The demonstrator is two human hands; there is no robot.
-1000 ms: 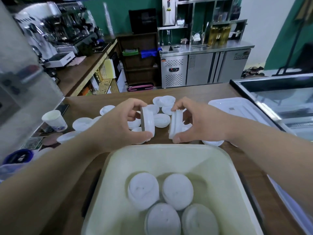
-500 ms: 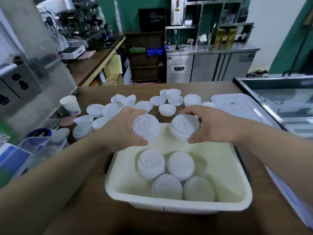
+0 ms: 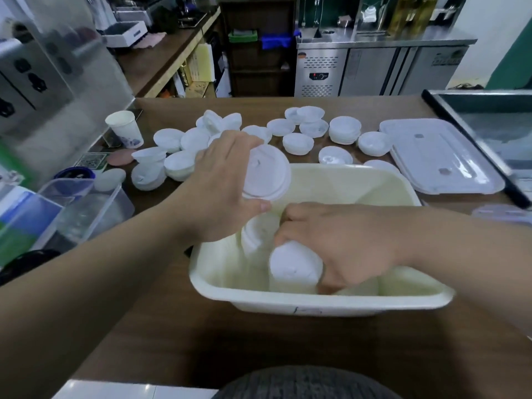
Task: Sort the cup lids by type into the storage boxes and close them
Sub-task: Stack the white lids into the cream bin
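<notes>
A cream storage box (image 3: 339, 306) stands on the wooden counter in front of me. My left hand (image 3: 221, 191) grips a stack of white cup lids (image 3: 266, 174) above the box's far left corner. My right hand (image 3: 342, 243) is down inside the box, fingers curled round another stack of white lids (image 3: 295, 266). More lid stacks in the box are mostly hidden by my hands. Several loose white lids (image 3: 298, 144) lie scattered on the counter behind the box. A white box cover (image 3: 437, 159) lies flat at the right.
A paper cup (image 3: 125, 128) stands at the back left. A clear plastic container (image 3: 83, 208) sits at the left edge beside a steel panel. A glass display case (image 3: 495, 125) borders the right side. A steel fridge counter stands behind.
My right hand has dropped with its lid stack from above the rim down into the box. My left hand still holds its stack above the rim. The view has tilted down.
</notes>
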